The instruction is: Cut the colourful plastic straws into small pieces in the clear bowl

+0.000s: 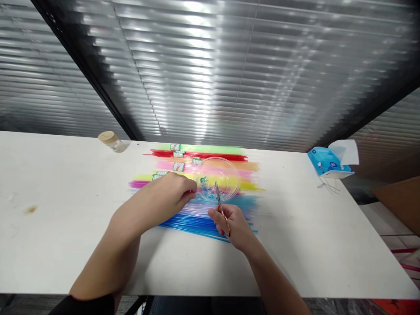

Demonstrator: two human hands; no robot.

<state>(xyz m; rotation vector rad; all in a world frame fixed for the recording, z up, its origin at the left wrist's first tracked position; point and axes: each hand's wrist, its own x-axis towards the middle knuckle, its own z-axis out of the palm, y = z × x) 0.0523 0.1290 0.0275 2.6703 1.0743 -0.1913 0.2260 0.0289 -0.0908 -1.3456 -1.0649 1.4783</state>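
Note:
My right hand (234,225) is closed around the handles of a pair of copper-coloured scissors (219,199), whose blades point away over the bowl. My left hand (183,190) pinches a thin, pale plastic straw (201,192) at the bowl's left side; most of it is hidden or too faint to follow. Small blue and pink cut pieces (204,183) lie in the clear round bowl (236,175). Beneath and around the bowl are bundles of thin plastic straws, among them red (226,156), yellow (252,185) and blue (193,226). Several have paper labels (179,166).
On the white table (65,210), a jar with a tan lid (111,141) stands at the back left. A blue tissue box (328,162) is at the back right, with thin strands (328,186) near it. Metal blinds (203,70) rise behind. Cardboard (400,203) is beyond the right edge.

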